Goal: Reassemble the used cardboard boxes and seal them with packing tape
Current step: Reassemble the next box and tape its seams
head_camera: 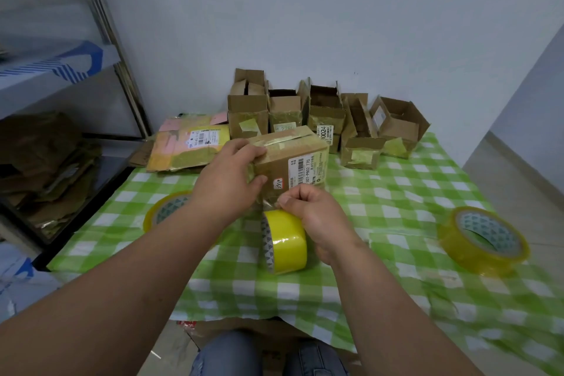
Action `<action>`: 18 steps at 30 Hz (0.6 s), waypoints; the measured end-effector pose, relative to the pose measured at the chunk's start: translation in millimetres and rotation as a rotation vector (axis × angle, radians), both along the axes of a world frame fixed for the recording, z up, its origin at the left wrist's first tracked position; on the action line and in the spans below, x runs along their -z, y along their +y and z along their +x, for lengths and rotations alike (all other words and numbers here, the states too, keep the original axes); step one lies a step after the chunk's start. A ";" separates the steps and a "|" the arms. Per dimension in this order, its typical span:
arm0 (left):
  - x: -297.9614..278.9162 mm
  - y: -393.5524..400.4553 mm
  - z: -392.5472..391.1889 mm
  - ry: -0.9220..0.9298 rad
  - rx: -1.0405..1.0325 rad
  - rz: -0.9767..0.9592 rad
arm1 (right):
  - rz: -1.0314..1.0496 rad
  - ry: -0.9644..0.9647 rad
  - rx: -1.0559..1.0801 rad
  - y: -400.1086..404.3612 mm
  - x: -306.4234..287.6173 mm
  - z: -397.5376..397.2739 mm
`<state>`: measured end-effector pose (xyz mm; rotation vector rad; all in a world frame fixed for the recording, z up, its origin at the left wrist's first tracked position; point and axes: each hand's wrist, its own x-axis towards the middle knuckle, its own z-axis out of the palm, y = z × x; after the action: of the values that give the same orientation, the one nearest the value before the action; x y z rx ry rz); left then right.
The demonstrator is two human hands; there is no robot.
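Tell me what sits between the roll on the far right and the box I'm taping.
In the head view, only bare green checked tablecloth lies between the right-hand tape roll and the held box; nothing stands there.

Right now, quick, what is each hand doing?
Left hand: holding the box.
Right hand: holding the tape roll.

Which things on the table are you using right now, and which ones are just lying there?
In use:
- small cardboard box, gripped by the left hand
- yellow tape roll, held by the right hand

Just lying about:
- tape roll at the right
- tape roll behind the left arm
- row of open boxes at the back
- flattened cardboard
- shelf
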<state>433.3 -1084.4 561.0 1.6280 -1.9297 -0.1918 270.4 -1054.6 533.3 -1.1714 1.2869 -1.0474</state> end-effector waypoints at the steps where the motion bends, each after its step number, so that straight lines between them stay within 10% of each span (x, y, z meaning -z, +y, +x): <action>1: 0.3 0.2 1.0 0.008 -0.008 -0.009 | -0.002 -0.015 0.018 0.3 1.4 -1.4; 18: -6.2 -18.4 28.9 -0.142 0.221 -0.028 | -0.054 -0.106 0.288 -26.3 0.3 -21.0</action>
<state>462.2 -1102.8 567.2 1.4425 -2.2106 -0.1392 249.4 -1080.8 533.0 -0.9741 1.3766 -1.3425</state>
